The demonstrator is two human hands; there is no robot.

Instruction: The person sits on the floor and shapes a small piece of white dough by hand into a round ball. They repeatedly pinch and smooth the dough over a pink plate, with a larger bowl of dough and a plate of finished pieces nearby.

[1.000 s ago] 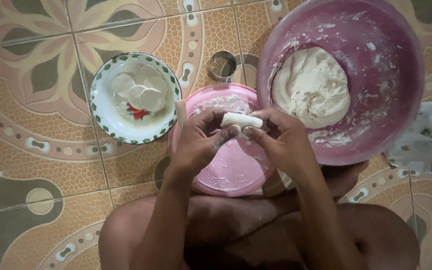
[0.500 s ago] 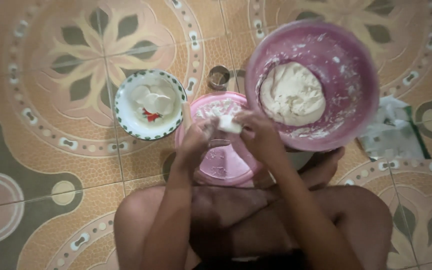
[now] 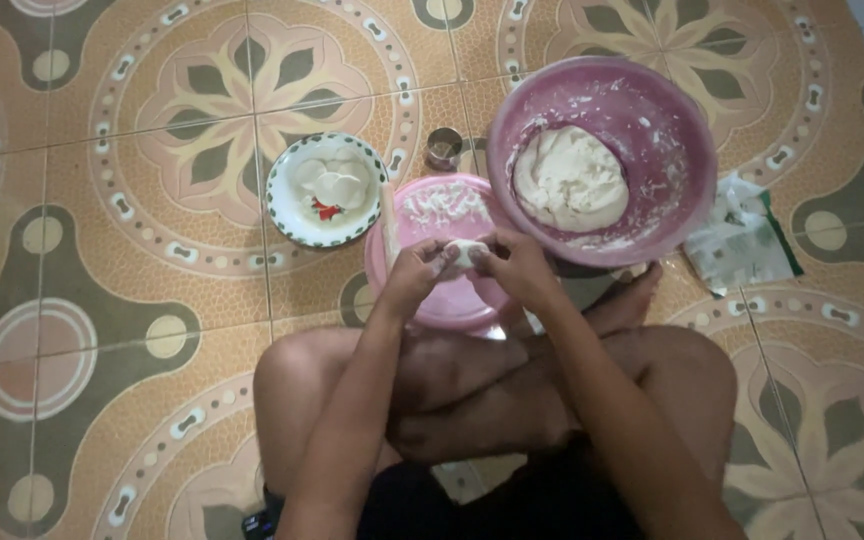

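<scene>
My left hand (image 3: 416,275) and my right hand (image 3: 514,266) meet over a floured pink round board (image 3: 430,216) on the tiled floor. Between their fingertips they pinch a small white piece of dough (image 3: 468,253). A big pink bowl (image 3: 652,120) stands just beyond my right hand and holds a large lump of white dough (image 3: 570,180). Left of the board sits a white plate with a green rim (image 3: 287,210) carrying flat white dough rounds (image 3: 332,182). My crossed legs lie below the hands.
A small round metal cutter (image 3: 443,148) stands on the floor between plate and bowl. A crumpled white and green plastic packet (image 3: 742,240) lies right of the bowl. A pale stick (image 3: 389,226) rests along the board's left edge. Patterned floor tiles surround everything.
The view has pulled back and up, showing more floor and my legs. Both hands stay together on the small dough piece, which now looks rounder than the earlier flat oblong.
</scene>
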